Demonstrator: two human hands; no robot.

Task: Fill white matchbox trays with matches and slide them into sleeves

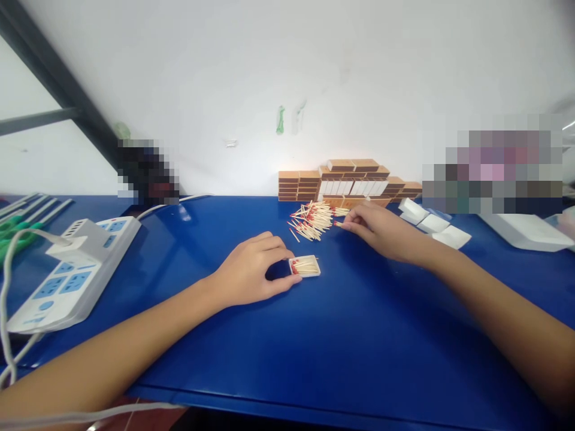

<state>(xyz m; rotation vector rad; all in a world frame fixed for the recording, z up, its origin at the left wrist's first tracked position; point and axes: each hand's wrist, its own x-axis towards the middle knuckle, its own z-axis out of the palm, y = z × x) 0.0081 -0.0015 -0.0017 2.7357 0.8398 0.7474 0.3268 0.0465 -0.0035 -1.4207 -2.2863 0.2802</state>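
Observation:
My left hand [254,267] rests on the blue table, its thumb and fingers gripping the left end of a small white matchbox tray [318,271]. Inside the tray lie several red-tipped matches [305,266]. Farther back is a loose pile of matches [314,220], heads pointing various ways. At the pile's right edge, my right hand [371,226] is closed in a pinch, with red match heads poking out to the left of its fingertips. How many matches it holds I cannot tell.
Stacked matchboxes [299,185] stand against the wall behind the pile. White trays [433,224] lie to the right, near a larger white box [525,230]. A power strip [74,278] with a white cable and green-handled tools [20,230] occupy the left of the blue table [287,353].

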